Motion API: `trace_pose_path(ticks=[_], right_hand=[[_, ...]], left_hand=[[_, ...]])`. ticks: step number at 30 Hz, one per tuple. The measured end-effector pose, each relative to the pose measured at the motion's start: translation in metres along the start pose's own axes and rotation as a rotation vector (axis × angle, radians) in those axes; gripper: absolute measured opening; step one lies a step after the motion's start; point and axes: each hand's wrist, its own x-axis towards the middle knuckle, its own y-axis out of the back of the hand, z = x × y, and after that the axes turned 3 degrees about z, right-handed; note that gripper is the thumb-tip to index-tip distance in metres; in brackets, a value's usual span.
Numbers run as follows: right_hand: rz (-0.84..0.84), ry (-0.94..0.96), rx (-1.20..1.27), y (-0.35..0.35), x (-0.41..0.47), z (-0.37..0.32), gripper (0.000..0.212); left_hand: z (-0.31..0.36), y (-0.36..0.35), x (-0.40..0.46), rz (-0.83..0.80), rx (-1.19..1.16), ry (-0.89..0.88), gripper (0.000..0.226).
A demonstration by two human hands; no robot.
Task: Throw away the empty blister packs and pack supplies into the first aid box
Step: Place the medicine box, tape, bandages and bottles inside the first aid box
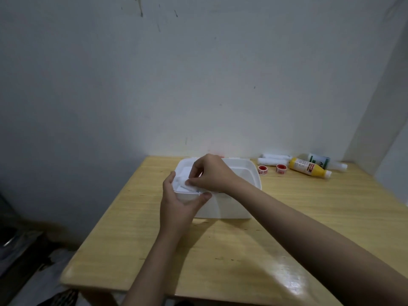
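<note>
An open white first aid box (229,206) stands on the wooden table (220,250) near the wall. My left hand (178,204) grips the box's front left corner, thumb on the rim. My right hand (212,173) reaches over the left end of the box and pinches a small white roll or pad (188,187) at the rim. To the right of the box lie two red tape rolls (262,169) (281,168), white bandage rolls (272,161), a yellow bottle (308,167) on its side and a white-and-green bottle (324,162).
The table stands against a grey-white wall, with a second wall at the right. Dark floor and a plastic bag (50,266) lie beyond the table's left edge. Bare tabletop stretches in front of the box and to its right.
</note>
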Motion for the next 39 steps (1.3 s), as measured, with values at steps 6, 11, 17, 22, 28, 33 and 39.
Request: trace_pose_path(ticks=[6, 11, 17, 22, 28, 33, 39], right_hand=[[0.126, -0.01, 0.079, 0.014, -0.01, 0.006, 0.017], [0.359, -0.092, 0.139, 0.042, -0.029, 0.038, 0.014], [0.587, -0.341, 0.129, 0.06, -0.044, 0.129, 0.009], [0.506, -0.506, -0.306, 0.041, -0.04, 0.193, 0.032], [0.411, -0.48, -0.474, 0.037, -0.021, 0.217, 0.039], [0.426, -0.409, -0.487, 0.034, -0.018, 0.222, 0.03], [0.351, -0.337, -0.345, 0.035, -0.02, 0.22, 0.03]], left_hand=[[-0.003, 0.0, -0.001, -0.013, 0.005, 0.0, 0.104], [-0.007, -0.001, -0.001, -0.02, 0.017, -0.004, 0.106], [-0.009, -0.004, 0.0, 0.024, -0.019, -0.024, 0.1], [-0.01, -0.015, -0.003, 0.148, -0.059, -0.041, 0.082], [-0.012, -0.021, -0.003, 0.211, -0.076, -0.061, 0.082], [-0.016, -0.022, -0.002, 0.224, -0.069, -0.071, 0.08], [-0.017, -0.021, -0.002, 0.229, -0.067, -0.074, 0.082]])
